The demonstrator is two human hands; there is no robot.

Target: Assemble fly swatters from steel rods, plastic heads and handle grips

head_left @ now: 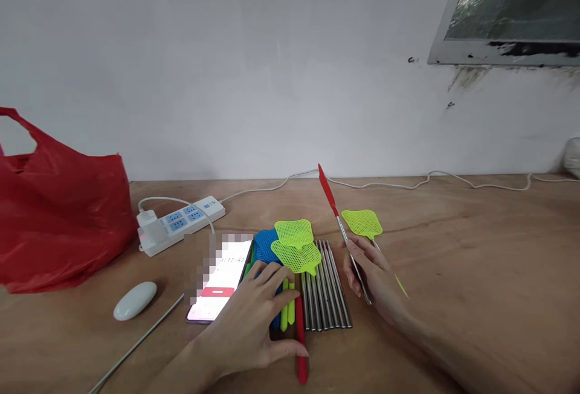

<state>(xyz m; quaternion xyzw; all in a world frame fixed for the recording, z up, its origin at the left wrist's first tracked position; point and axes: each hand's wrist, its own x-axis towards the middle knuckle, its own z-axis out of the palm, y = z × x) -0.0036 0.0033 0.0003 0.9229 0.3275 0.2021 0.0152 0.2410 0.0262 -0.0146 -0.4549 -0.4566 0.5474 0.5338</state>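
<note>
A brown wooden table [475, 261] is carrying everything. Beside the left fingers [277, 278], a red handle [301, 324] is lying lengthwise, and to its right metal rods [327, 303] are lying side by side, filling the space toward the right fingers [362, 250]. Just beyond the left fingers, a pile of swatters [296, 255] is resting. Left of those fingers, a lit phone [222, 282] is lying; farther left, a white mouse [135, 301], a power strip [181, 223] and a red bag [67, 219] are sitting. Just beyond the right fingers, a yellow swatter [362, 222] is lying.
</note>
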